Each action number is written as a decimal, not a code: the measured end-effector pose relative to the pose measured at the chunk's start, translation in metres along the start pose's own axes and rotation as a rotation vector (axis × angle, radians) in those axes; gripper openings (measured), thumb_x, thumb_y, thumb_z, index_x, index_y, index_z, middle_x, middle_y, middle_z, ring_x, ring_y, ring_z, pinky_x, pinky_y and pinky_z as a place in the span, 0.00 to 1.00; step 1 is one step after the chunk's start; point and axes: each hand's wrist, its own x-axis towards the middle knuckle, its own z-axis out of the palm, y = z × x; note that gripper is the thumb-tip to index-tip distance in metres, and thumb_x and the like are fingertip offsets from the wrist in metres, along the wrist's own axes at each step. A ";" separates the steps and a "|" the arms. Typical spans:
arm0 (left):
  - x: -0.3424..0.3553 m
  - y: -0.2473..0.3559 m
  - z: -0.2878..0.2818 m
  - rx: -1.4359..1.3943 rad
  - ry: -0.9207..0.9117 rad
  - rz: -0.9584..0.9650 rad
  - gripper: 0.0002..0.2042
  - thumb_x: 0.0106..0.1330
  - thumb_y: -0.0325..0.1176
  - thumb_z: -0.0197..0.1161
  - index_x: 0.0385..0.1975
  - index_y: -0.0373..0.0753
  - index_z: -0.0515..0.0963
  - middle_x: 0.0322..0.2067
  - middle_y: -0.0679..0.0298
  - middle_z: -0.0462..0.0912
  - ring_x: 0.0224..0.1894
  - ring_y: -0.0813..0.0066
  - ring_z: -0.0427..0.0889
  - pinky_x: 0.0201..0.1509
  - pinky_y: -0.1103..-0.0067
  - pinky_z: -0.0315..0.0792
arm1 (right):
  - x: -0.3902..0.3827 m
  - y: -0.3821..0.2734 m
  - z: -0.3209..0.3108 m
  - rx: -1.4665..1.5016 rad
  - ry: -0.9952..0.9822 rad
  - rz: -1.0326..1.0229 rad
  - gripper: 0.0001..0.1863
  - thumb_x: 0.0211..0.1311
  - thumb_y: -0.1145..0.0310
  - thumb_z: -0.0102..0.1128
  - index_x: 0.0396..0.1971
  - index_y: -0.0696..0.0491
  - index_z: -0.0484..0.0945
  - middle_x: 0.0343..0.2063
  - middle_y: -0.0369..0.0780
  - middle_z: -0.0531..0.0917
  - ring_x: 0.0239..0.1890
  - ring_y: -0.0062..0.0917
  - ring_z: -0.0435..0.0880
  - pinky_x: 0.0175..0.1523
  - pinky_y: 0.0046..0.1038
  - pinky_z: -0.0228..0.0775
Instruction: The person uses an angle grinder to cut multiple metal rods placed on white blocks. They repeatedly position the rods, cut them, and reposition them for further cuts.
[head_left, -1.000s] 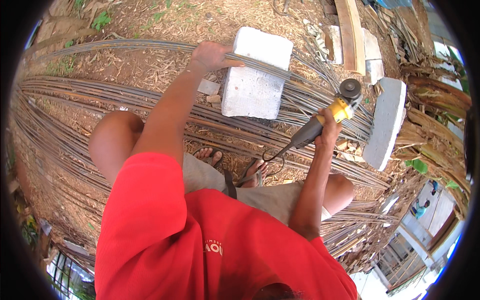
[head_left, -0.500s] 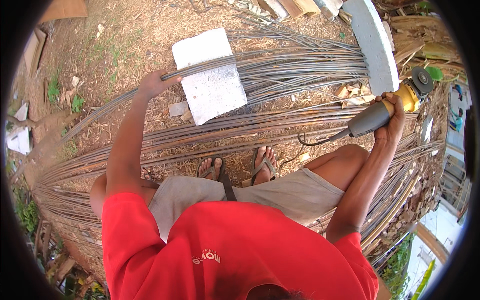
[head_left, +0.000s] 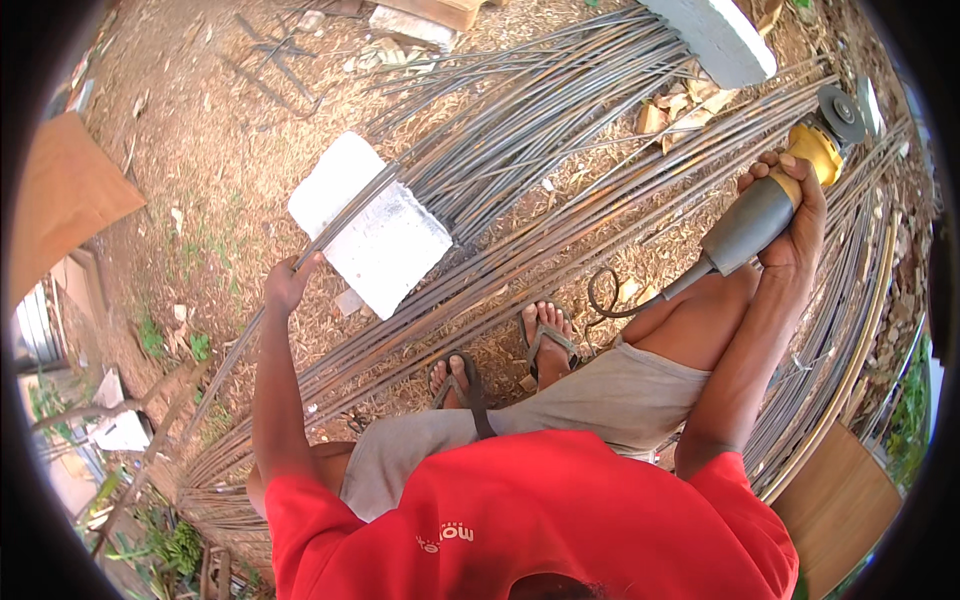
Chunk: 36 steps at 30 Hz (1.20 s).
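Note:
My left hand (head_left: 290, 280) is closed around a few thin steel rods (head_left: 343, 222) lying slantwise across a white block (head_left: 405, 255), just beyond the block's lower-left corner. My right hand (head_left: 785, 215) grips a yellow and grey angle grinder (head_left: 745, 225) out to the right, its dark disc (head_left: 840, 115) pointing away from me and its cord looping down near my leg. Beyond the block, a dense spread of loose rods (head_left: 530, 120) runs toward a long pale slab (head_left: 715, 45) at the top right.
More rods (head_left: 430, 310) run diagonally past my sandalled feet, and others curve along the right. A brown board (head_left: 75, 200) is at the left, a wooden panel (head_left: 830, 510) at lower right. Wood scraps (head_left: 680, 110) lie near the slab; a branch and plants are at lower left.
The view has turned, tilting the rods and shifting the block leftward. The grinder has moved rightward and upward, away from the block. My left hand still grips rods.

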 end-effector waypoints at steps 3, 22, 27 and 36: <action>-0.009 0.062 -0.002 -0.120 0.153 0.120 0.50 0.66 0.78 0.66 0.54 0.24 0.89 0.35 0.45 0.92 0.43 0.52 0.92 0.54 0.60 0.80 | 0.007 0.000 -0.004 0.096 0.008 -0.013 0.09 0.66 0.74 0.68 0.41 0.59 0.79 0.34 0.43 0.85 0.35 0.31 0.88 0.44 0.39 0.91; 0.088 0.468 0.094 -0.156 -0.019 0.515 0.51 0.70 0.78 0.60 0.68 0.26 0.77 0.61 0.36 0.85 0.65 0.44 0.86 0.71 0.60 0.77 | 0.022 0.007 0.022 0.157 0.034 0.042 0.12 0.63 0.72 0.70 0.42 0.59 0.77 0.32 0.43 0.84 0.34 0.31 0.88 0.43 0.40 0.90; 0.033 0.420 0.053 -0.460 0.066 0.630 0.34 0.71 0.58 0.75 0.58 0.30 0.82 0.55 0.45 0.90 0.58 0.52 0.90 0.66 0.63 0.80 | 0.033 0.011 0.024 0.171 0.056 0.046 0.13 0.62 0.72 0.70 0.42 0.57 0.76 0.33 0.42 0.84 0.34 0.30 0.89 0.42 0.40 0.90; -0.238 0.353 -0.031 -1.632 -0.751 1.442 0.26 0.86 0.55 0.56 0.61 0.34 0.80 0.56 0.38 0.87 0.61 0.43 0.88 0.68 0.52 0.80 | 0.062 0.037 0.036 0.193 -0.062 0.145 0.09 0.62 0.74 0.68 0.38 0.59 0.79 0.32 0.44 0.84 0.35 0.34 0.87 0.47 0.44 0.88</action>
